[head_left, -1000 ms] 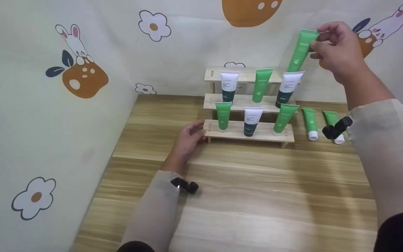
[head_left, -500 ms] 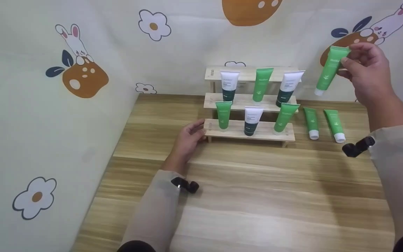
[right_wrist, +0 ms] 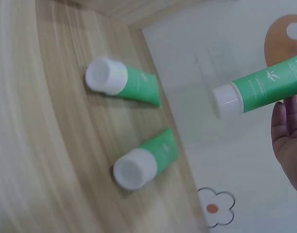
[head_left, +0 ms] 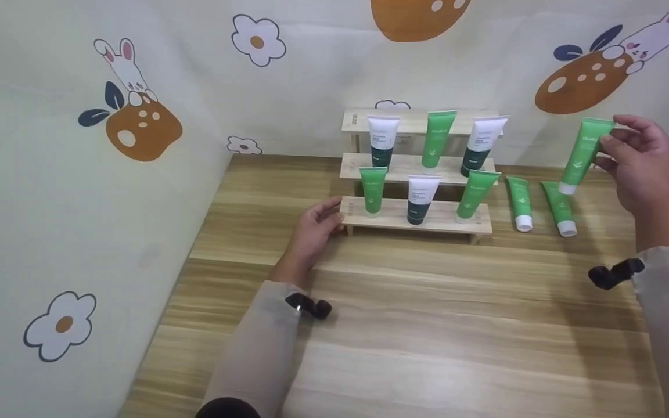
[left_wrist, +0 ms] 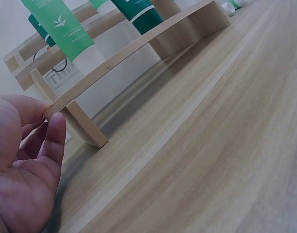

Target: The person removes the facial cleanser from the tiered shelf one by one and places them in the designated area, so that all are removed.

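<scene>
My right hand (head_left: 648, 159) pinches a green tube (head_left: 586, 152) near its flat top end, white cap down, in the air to the right of a three-step wooden display rack (head_left: 445, 222). In the right wrist view that green tube (right_wrist: 270, 85) shows its white cap at the left, with part of the hand (right_wrist: 289, 141) below it. At the rack's left end my left hand (head_left: 313, 232) grips the corner of the lowest step. The left wrist view shows the thumb and a finger of that hand (left_wrist: 29, 160) pinching the wooden corner (left_wrist: 58, 104).
On the lowest step stand two green tubes (head_left: 373, 191) around a white-and-dark-green tube (head_left: 420, 200). The middle step bears two white-and-dark-green tubes (head_left: 382, 142) around a green one (head_left: 438, 139). Two green tubes (head_left: 520, 203) lie on the wooden table (head_left: 416, 325). A patterned cloth (head_left: 311, 81) hangs behind.
My right hand has carried the green tube from above the rack's top step to the right and down, over the lying tubes. My left hand stays at the rack's corner.
</scene>
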`<action>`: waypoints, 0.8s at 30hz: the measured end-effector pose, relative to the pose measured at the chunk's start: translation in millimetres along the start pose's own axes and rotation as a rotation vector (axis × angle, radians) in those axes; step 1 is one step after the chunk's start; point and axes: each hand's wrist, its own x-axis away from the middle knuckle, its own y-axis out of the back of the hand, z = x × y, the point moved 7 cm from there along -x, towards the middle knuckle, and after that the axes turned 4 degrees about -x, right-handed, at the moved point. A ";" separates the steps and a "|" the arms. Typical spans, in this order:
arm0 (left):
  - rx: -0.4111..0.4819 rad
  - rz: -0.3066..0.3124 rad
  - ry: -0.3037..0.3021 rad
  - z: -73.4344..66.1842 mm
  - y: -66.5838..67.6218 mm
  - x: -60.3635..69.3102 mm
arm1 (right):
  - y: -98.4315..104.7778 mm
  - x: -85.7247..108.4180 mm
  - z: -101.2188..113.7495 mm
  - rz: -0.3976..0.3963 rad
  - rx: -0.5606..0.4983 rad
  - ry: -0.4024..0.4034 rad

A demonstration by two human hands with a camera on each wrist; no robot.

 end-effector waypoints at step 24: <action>0.041 -0.009 -0.012 -2.3 -1.3 1.3 | 96.5 8.5 -65.5 -0.138 0.086 -0.242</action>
